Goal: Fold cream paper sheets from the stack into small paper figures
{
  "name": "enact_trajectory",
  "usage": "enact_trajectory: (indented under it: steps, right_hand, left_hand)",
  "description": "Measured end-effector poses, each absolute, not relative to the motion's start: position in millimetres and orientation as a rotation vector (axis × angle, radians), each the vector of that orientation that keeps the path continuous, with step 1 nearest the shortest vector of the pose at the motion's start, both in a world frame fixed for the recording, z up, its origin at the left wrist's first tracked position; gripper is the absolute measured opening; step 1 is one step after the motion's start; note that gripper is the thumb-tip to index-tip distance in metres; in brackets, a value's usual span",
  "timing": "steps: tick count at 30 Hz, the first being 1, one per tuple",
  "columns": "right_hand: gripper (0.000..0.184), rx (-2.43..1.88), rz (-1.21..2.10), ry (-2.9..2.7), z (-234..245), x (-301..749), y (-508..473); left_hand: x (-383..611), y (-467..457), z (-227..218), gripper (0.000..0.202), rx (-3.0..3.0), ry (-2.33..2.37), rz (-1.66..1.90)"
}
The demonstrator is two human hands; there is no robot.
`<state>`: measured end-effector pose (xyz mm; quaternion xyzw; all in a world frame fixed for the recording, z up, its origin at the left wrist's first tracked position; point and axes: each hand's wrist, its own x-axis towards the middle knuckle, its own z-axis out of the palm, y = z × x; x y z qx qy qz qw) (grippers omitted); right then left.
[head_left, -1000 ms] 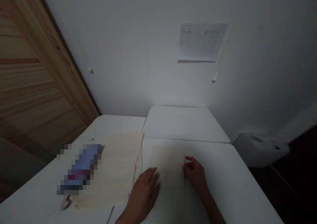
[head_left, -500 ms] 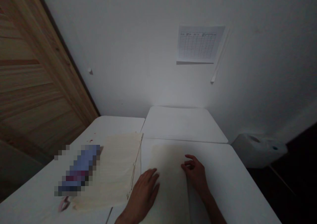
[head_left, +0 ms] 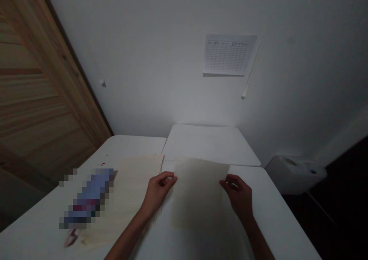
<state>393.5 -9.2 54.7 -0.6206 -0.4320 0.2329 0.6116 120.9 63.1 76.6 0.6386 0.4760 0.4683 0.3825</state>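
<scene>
A thin cream sheet (head_left: 198, 198) is stretched between my two hands, its upper part raised off the white table. I cannot tell whether it is cloth or paper. My left hand (head_left: 158, 191) pinches its left edge near the top between thumb and fingers. On the opposite side, my right hand (head_left: 239, 195) has thumb and fingers closed on the right edge. Left of my left hand lies a pile of cream sheets (head_left: 129, 191) with uneven, loose edges, partly covered by my forearm.
A pixelated bluish object (head_left: 93, 195) rests beside the pile, with a pinkish loop (head_left: 71, 237) below it. White tables (head_left: 212, 143) meet at seams against the wall. A printed chart (head_left: 227, 55) hangs there. A white box-like object (head_left: 296, 175) stands at right; a wooden door (head_left: 43, 80) is left.
Both hands went from resting loosely at the sheet's sides to gripping its edges. The sheet has come up, and its near edge now shows farther from me. My left hand moved forward.
</scene>
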Motion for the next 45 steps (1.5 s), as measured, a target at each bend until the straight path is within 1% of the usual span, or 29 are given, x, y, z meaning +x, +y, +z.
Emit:
enact_trajectory:
  steps: [3, 6, 9, 10, 12, 14, 18, 21, 25, 30, 34, 36, 39, 42, 45]
  right_hand:
    - [0.036, -1.368, 0.51, -0.96, 69, 393, -12]
    - [0.032, -1.303, 0.464, -0.951, 81, 395, -20]
    - [0.027, -1.278, 0.486, -1.052, 88, 401, -32]
    - [0.022, -1.267, 0.497, -1.098, 87, 404, -38]
    - [0.014, -1.312, 0.504, -1.198, 81, 410, -49]
    - [0.01, -1.389, 0.539, -1.28, 69, 415, -61]
    - [0.015, -1.514, 0.729, -1.376, 39, 420, -83]
    - [0.018, -1.561, 0.804, -1.399, 18, 419, -93]
    - [0.018, -1.519, 0.649, -1.608, 2, 421, -94]
    - [0.025, -1.569, 0.378, -1.99, 2, 428, -88]
    - [0.028, -1.603, 0.329, -2.073, -1, 430, -85]
    - [0.026, -1.584, 0.338, -2.005, -6, 431, -84]
    - [0.023, -1.565, 0.359, -1.777, -15, 432, -83]
    - [0.025, -1.605, 0.417, -1.521, -19, 431, -85]
    - [0.029, -1.633, 0.571, -1.351, -13, 425, -90]
  left_hand:
    - [124, 61, 87, 0.035, 1.623, 1.176, 1.233]
    - [122, 57, 97, 0.029, 1.725, 1.124, 1.338]
    - [113, 50, 105, 0.022, 1.982, 0.922, 1.326]
    - [109, 46, 105, 0.021, 2.054, 0.827, 1.309]
    - [101, 37, 100, 0.018, 2.155, 0.726, 1.303]
    - [95, 26, 90, 0.016, 2.27, 0.669, 1.238]
    - [88, 2, 63, 0.019, 2.511, 0.671, 1.009]
    - [87, -10, 47, 0.022, 2.711, 0.718, 0.764]
    - [90, -13, 35, 0.033, 2.902, 0.745, 0.608]
    - [91, -12, 36, 0.04, 2.902, 0.718, 0.579]
    - [90, -13, 36, 0.038, 2.848, 0.737, 0.585]
    - [90, -14, 32, 0.031, 2.771, 0.76, 0.624]
    - [93, -14, 23, 0.019, 2.586, 0.853, 0.776]
    - [98, -14, 14, 0.016, 2.416, 0.987, 0.915]
    - [102, -14, 8, 0.016, 2.323, 1.064, 0.952]
